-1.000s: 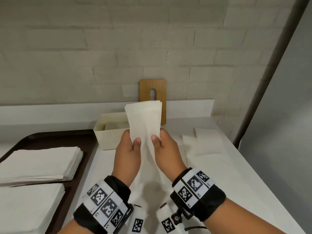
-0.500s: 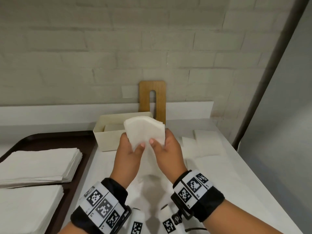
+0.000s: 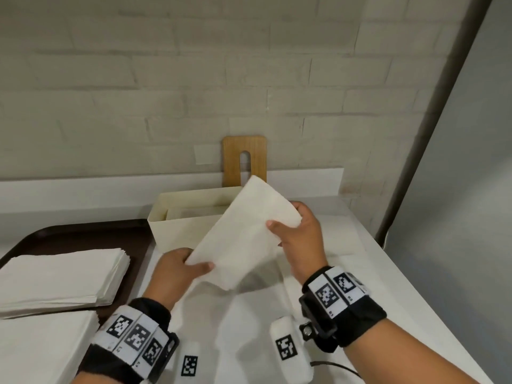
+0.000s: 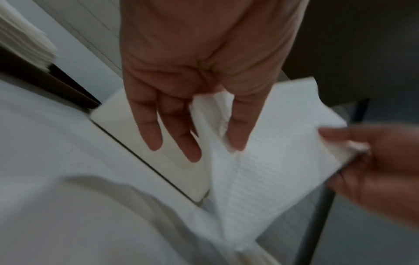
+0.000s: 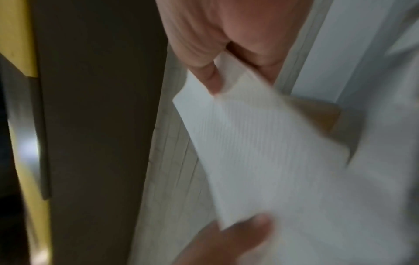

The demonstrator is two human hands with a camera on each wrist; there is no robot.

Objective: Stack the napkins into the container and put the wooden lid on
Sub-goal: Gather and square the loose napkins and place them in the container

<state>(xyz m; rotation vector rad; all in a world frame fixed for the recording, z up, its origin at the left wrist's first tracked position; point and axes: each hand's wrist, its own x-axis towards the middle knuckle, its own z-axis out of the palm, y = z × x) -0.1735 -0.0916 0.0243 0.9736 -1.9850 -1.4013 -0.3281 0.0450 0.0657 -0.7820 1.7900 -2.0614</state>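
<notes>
Both hands hold a small stack of white napkins (image 3: pixel 243 236) tilted in the air just in front of the cream container (image 3: pixel 177 225). My left hand (image 3: pixel 191 266) pinches its near left corner; my right hand (image 3: pixel 288 225) pinches its far right edge. In the left wrist view the thumb presses the napkins (image 4: pixel 260 161) against the fingers (image 4: pixel 192 152). In the right wrist view the napkins (image 5: pixel 260 152) are pinched at their top edge. The container holds some napkins at its bottom. The wooden lid (image 3: pixel 245 159), with a slot, leans upright against the wall behind the container.
A dark brown tray (image 3: pixel 83 234) at the left carries two piles of napkins (image 3: pixel 61 273). Loose napkins (image 3: pixel 338 239) lie on the white counter at the right. The counter's right edge runs beside a grey panel and a dark post (image 3: pixel 432 106).
The napkin stack has come down from upright to a slanted lie. My hands have spread apart, the left toward me and lower, the right farther out near the container.
</notes>
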